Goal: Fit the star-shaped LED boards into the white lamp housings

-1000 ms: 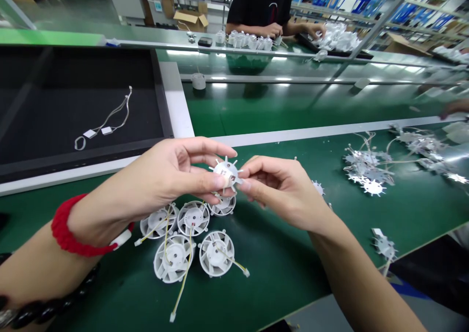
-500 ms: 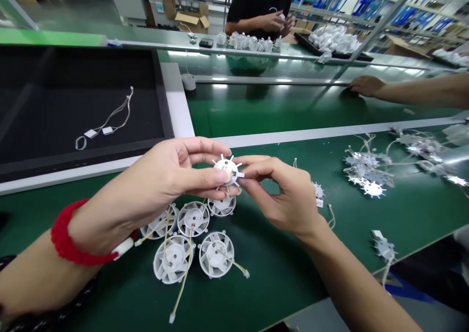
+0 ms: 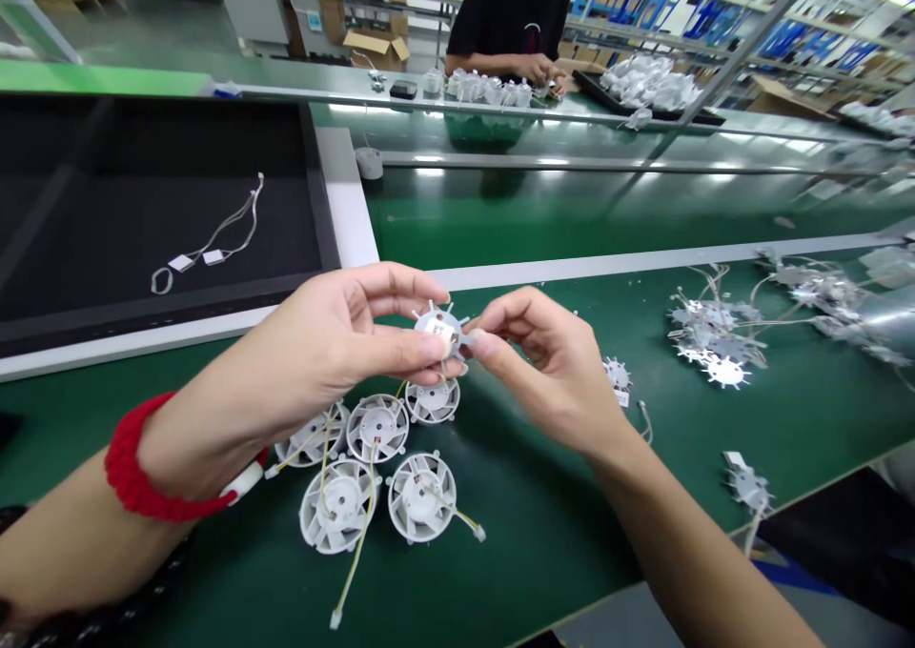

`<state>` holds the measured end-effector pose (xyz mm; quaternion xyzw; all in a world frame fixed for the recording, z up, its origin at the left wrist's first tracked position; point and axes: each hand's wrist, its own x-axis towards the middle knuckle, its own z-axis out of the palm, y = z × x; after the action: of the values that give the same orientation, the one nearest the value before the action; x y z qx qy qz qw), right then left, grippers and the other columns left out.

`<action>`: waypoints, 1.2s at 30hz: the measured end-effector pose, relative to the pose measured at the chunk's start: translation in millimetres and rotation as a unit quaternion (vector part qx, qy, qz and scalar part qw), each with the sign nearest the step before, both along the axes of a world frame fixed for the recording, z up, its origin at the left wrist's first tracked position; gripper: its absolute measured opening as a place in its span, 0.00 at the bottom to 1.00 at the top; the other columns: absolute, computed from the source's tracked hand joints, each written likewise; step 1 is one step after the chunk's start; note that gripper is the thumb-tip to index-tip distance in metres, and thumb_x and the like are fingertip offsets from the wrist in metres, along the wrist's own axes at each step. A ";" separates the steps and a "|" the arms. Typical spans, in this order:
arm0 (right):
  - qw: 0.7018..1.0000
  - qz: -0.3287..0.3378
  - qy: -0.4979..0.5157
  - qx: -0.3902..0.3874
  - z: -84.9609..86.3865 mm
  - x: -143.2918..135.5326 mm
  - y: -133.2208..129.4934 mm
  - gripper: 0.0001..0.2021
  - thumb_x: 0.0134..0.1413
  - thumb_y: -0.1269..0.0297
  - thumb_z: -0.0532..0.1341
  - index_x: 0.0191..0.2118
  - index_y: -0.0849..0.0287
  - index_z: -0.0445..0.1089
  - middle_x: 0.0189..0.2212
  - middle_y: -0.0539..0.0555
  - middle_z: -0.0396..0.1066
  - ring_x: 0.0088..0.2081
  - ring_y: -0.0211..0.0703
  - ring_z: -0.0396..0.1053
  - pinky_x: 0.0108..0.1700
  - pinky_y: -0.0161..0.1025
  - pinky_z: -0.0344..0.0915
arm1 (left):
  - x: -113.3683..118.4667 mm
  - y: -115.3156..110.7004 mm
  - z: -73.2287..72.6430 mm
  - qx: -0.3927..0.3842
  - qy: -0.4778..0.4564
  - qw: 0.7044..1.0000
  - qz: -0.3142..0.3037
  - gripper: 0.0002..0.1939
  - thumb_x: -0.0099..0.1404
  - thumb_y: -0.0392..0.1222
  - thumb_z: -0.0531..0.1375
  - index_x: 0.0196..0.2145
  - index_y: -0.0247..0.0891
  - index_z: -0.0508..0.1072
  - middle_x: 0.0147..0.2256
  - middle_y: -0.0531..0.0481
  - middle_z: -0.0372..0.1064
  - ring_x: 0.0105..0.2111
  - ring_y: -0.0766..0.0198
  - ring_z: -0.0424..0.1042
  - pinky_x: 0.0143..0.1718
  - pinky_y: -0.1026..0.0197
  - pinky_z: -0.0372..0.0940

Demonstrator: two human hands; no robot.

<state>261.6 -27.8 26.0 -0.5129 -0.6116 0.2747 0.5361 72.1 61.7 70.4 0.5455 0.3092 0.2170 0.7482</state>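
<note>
Between thumb and fingers, my left hand (image 3: 364,338) grips a small silver spoked plate (image 3: 447,318), with a white square pad showing on its face. My right hand (image 3: 547,367) pinches the plate's right edge; whatever lies right between those fingertips is too small to make out. Below the hands, several white fan units lie on the green bench, among them a front-left fan (image 3: 338,505), a front-right fan (image 3: 422,498) and a middle fan (image 3: 377,427), with thin cables and white plugs. Right of my right hand lies another spoked plate (image 3: 617,374) with a white tab.
A pile of spoked plates with wires (image 3: 721,329) lies to the right, and a single plate (image 3: 747,484) near the bench edge. A black tray (image 3: 143,200) at left holds two wired white pieces. Across the bench, a person (image 3: 500,19) works beside white parts (image 3: 488,87).
The plate in my hands has tilted, so its white pad now shows. The person opposite has lowered their hands to the bench. Another person's arm at the right has left the view.
</note>
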 end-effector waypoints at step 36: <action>0.986 0.005 0.087 -0.145 8.8 15.0 5.5 0.18 0.56 0.51 0.73 0.25 0.59 0.75 0.21 0.48 0.72 0.20 0.31 0.56 0.23 0.33 0.55 | -5.7 5.2 -9.7 0.334 0.175 0.926 -0.016 0.15 0.66 0.52 0.67 0.46 0.43 0.77 0.43 0.49 0.79 0.40 0.57 0.80 0.37 0.60 0.74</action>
<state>276.6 -22.3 34.8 -0.5560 -0.5193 0.4065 0.5060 66.4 66.8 60.7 0.7976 0.3361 0.1968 0.4605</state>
